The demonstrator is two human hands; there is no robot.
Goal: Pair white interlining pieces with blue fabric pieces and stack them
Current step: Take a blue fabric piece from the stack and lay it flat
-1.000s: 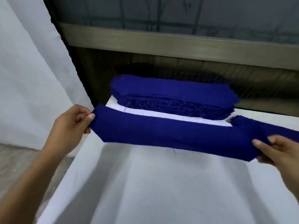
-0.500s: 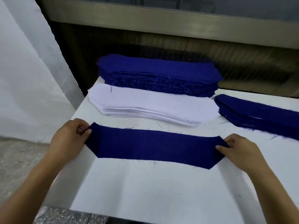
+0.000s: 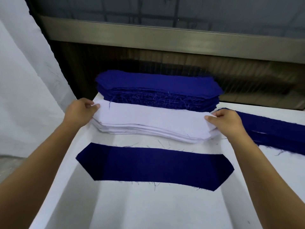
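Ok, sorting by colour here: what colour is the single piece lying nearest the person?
That piece is plain dark blue, best in the head view.

A garment workshop, seen at a sorting table. The table (image 3: pixel 148 212) is covered in white cloth and carries cut fabric in bulk: a tall stack of blue pieces (image 3: pixel 158 90) at the back, a pile of white pieces (image 3: pixel 140 128) just in front of it, a lower blue stack (image 3: pixel 272 129) at the right, and a single blue piece (image 3: pixel 155 167) lying flat nearest the viewer. The pieces in full view share one long shape with angled ends. Edges are frayed, and loose threads (image 3: pixel 163 144) lie on the table. A person's left hand (image 3: pixel 79 111) and right hand (image 3: pixel 226 119) pinch the ends of the top white piece (image 3: pixel 151 116). A white sheet (image 3: pixel 24 80) hangs at the left, a dull metal frame (image 3: pixel 165 37) runs behind, and grey floor (image 3: pixel 9 164) shows beside the table.
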